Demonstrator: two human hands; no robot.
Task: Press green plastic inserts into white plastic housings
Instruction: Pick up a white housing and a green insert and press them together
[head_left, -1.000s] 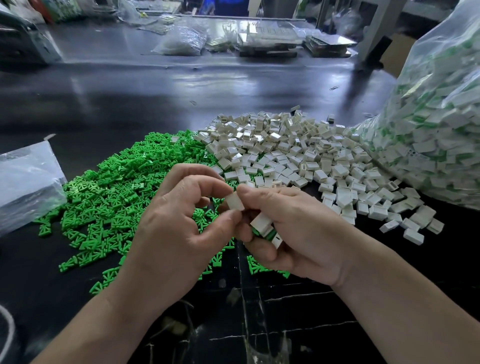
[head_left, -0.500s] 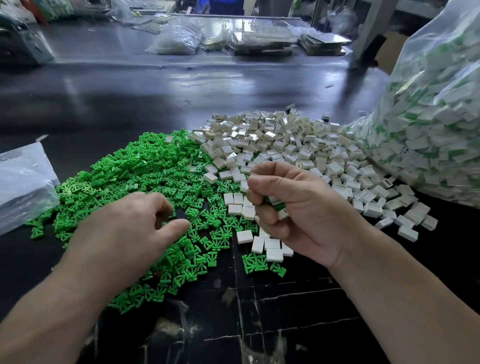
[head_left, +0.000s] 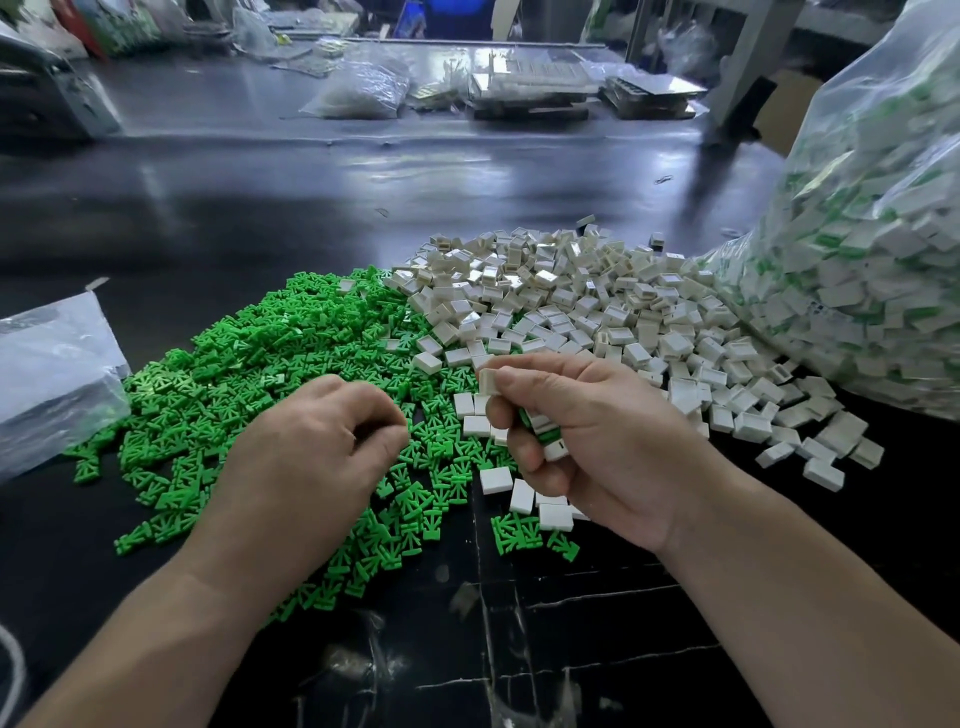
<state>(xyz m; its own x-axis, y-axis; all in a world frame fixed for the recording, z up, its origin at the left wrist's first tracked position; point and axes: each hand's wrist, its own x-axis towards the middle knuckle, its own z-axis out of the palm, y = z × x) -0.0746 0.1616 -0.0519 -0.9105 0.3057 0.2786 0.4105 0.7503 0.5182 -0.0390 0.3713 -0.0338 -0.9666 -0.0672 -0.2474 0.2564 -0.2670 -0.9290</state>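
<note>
Right hand (head_left: 587, 441) pinches white housing (head_left: 488, 382) | left hand (head_left: 311, 457) fingers (head_left: 371, 413) curled over green inserts (head_left: 234, 364), hold unclear | table (head_left: 311, 208) stretches beyond

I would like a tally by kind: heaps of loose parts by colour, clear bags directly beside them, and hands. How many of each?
Green heap of inserts: 1
White heap of housings: 1
Clear bags beside the heaps: 2 (left bag, right bag)
Hands: 2 (left hand, right hand)
Total: 6
</note>
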